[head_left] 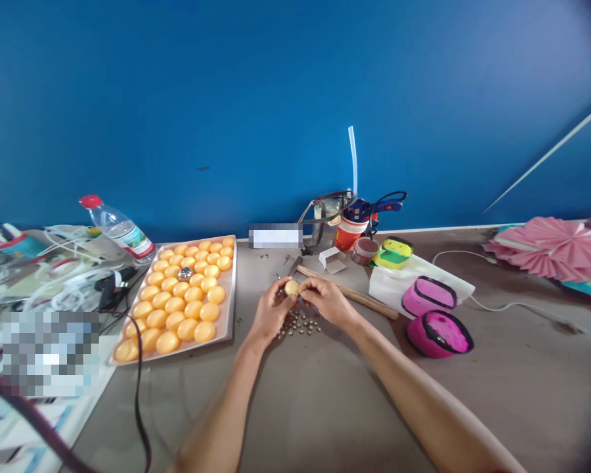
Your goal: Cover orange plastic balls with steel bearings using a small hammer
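Between the thumb and fingers of my left hand [272,307] sits a small pale-yellow ball [291,288], which looks like a ping-pong ball. My right hand [328,299] is closed in a pinch at the ball's right side; whatever is between its fingertips is too small to make out. Several shiny metal studs [303,326] lie scattered on the table just below both hands. Behind my right hand rests a hammer [369,301] with a wooden handle. On the left, a shallow tray [232,279] holds rows of orange balls [175,304], among them one silver-studded ball [186,274].
Pink-and-black pouches [439,334] and a yellow one [394,253] stand to the right by white paper [384,282]. Red cups [350,233] and a jar are near the blue wall. Left lie a bottle [128,233], tangled cables [64,286] and a dark cord [138,394]. A pink paper fan [571,249] is far right.
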`<action>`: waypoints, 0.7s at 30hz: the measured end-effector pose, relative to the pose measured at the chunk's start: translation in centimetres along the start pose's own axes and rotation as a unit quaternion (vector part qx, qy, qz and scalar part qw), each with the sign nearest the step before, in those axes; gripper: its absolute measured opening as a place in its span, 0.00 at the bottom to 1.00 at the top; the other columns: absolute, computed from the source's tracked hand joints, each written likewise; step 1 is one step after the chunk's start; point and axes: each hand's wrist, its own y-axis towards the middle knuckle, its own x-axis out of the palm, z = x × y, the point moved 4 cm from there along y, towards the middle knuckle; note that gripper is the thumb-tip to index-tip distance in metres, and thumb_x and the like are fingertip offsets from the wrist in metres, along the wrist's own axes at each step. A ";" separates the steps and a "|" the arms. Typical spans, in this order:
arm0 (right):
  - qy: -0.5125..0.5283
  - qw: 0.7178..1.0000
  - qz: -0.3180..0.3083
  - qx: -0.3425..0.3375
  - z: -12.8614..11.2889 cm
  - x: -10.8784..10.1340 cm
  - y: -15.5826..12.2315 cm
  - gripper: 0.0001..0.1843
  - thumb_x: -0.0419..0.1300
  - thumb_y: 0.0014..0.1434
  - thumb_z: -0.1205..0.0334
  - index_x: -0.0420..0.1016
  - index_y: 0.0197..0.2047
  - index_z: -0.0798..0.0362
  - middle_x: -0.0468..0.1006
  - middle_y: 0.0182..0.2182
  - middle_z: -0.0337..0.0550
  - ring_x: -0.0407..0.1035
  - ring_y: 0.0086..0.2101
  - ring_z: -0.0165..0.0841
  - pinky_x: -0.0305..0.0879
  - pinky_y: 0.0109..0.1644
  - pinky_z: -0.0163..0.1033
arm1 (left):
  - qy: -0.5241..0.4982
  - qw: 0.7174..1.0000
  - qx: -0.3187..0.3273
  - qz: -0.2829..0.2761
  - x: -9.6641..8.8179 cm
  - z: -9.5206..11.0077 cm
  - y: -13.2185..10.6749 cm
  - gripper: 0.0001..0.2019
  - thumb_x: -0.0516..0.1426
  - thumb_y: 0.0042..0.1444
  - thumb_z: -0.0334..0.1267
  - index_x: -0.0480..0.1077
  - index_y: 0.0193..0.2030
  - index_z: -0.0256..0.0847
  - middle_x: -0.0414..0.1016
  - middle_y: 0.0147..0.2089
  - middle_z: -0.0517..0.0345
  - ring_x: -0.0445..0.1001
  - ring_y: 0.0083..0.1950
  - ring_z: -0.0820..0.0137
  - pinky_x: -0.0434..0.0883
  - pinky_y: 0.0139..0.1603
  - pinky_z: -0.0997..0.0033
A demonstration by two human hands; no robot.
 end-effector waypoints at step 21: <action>0.132 0.991 0.024 0.023 0.4 -0.2 0.1 0.08 0.58 0.50 0.57 0.63 0.28 0.52 0.66 0.18 0.33 0.61 0.20 0.27 0.56 0.27 0.34 | -0.036 0.999 0.019 0.010 0.4 0.3 -0.2 0.21 0.62 0.46 0.42 0.69 0.47 0.40 0.72 0.40 0.57 0.69 0.32 0.73 0.67 0.35 0.73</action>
